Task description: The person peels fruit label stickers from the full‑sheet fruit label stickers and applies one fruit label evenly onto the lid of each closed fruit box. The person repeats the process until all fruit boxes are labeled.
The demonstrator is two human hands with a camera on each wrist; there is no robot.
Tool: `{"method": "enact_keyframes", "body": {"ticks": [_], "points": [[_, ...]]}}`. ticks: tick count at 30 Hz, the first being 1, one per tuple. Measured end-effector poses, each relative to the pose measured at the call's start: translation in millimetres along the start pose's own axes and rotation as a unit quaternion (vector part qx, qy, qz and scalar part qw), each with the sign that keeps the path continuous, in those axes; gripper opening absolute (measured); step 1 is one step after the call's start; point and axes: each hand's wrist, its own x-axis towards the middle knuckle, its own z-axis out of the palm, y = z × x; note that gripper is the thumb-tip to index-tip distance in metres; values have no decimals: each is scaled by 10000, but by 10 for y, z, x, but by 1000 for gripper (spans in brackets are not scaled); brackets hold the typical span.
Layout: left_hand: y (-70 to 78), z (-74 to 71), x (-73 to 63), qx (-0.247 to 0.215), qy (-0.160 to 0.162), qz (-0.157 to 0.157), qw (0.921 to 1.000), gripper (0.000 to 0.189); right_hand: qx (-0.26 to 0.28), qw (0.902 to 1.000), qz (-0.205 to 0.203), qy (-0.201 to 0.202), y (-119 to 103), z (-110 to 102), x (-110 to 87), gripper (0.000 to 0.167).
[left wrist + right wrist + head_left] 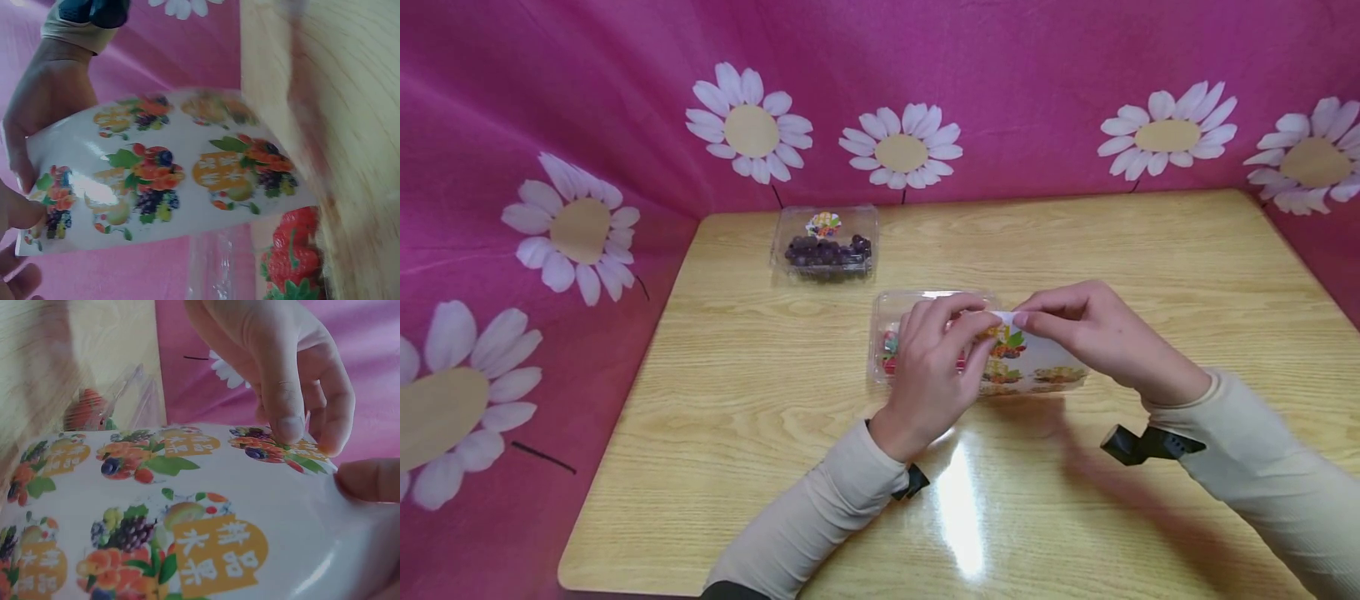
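In the head view, we find the two hands just apart, right of centre. The left hand (936, 358) and the right hand (1093, 333) each pinch the upper edge of a sticker sheet (1045, 354), which overlaps the right end of a clear strawberry box (877, 337). A grape box (859, 223) stands on the bench (737, 433), up and left of centre.

In the left wrist view, we see the sheet bowed across the middle, above the strawberries (295, 247) at lower right. Bent further, we judge, it could crease.

In the right wrist view, the left thumb (289, 428) lies on a corner sticker (262, 442) at upper right; we cannot tell whether it has lifted. A hasty pull there could tear it; a loose pinch could let the sheet spring away.
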Motion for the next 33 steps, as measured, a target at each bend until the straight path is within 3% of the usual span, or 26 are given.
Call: {"method": "enact_keyframes", "body": {"ticks": [9,16,25,33], "points": [[-47,49,-14,633,734,542,9938,17,60,10000,6,29,8,-22,-13,21],[-62,93,-17,1212,1184,1200,9782,8,256,9995,127,144,22,9,-18,23],[23,124,-3,1726,1294,1095,9703,6,187,9988,331,296,15,44,-6,27],[89,146,11,1780,1077,869,9743,5,-3,9981,358,500,2,66,-13,27]]}}
